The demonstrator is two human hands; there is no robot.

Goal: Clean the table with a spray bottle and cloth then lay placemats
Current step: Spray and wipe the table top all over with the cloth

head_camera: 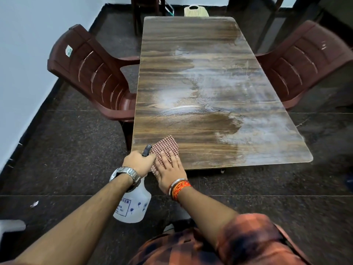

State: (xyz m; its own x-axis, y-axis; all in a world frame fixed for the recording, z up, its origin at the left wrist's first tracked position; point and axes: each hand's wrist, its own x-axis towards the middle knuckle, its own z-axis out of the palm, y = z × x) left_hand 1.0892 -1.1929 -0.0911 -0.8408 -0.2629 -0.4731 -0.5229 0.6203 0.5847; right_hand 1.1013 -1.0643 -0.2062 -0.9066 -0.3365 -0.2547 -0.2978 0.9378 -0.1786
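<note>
Head view: wood-grain table (200,54) runs lengthwise away from the person. Checked red-and-white cloth (165,149) lies flat at the table's near L corner, its near end under the palm. R hand (169,172) presses on it w/ fingers straight and a little apart, thumb out to the side, not curled round anything. Orange-red threads & a metal bangle (179,187) on that wrist.

L hand (139,162) is just beside the R, right against the cloth's L edge, fingers clamped round the neck of the spray bottle (134,204). Black nozzle (146,150) sticks out above the fist, toward the tabletop. Bottle body is translucent white w/ blue print. It hangs below the hand, off the table, over the floor by the near edge. Steel watch (125,175) on the L wrist.

Whitish wet film (219,88) w/ droplets & smear marks covers the middle and R half of the top. The L strip and a patch near the cloth look darker.

2 maroon plastic chairs, 1 at each long side: L chair (89,73), R chair (307,66), both close to the table edge. Cream plastic item (195,11) at the far end, partly hidden behind the table. Dark speckled floor (66,150), white wall (23,64) on the L. Orange-black plaid shirt (238,241) at bottom.
</note>
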